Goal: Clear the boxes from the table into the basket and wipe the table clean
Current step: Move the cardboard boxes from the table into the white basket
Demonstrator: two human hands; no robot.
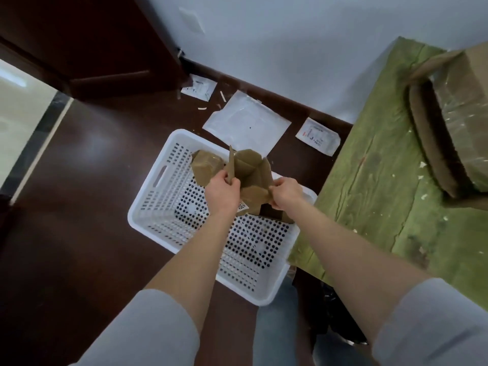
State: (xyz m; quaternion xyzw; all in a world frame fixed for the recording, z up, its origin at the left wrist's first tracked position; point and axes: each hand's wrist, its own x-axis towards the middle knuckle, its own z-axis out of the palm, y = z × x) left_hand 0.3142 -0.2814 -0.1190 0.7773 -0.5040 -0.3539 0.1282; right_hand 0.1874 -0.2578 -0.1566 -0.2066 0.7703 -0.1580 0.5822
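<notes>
Item: small brown cardboard box (250,173), opened out, its flaps splayed and creased – one narrow flap stands upright at the left, another folds away to the far left, and a white printed label shows at its near lower edge. Location: held in the air over the white perforated plastic basket (169,191), above the basket's far half, not resting on the bottom. The basket stands on the dark brown glossy floor (92,167), its right corner just beside the green wood-grain table (383,180). Left hand (221,192): arm stretched forward, back of the hand up, fingers and thumb curled round the upright flap at the box's left side. Right hand (286,194): arm stretched forward from the table side, fingers curled and pinching the box's right edge. Both forearms are bare, with grey sleeves (148,331) pushed up towards the elbows. Further stock: a large brown cardboard box wrapped in clear tape (464,107) lies on the far right of the table, flaps open towards the camera; pale specks are scattered over the tabletop. On the floor beyond the basket – a large white flat packet (247,125), a small white printed packet (318,136) near the table's corner, and another small white packet (199,88) by the dark wooden door (105,48).
</notes>
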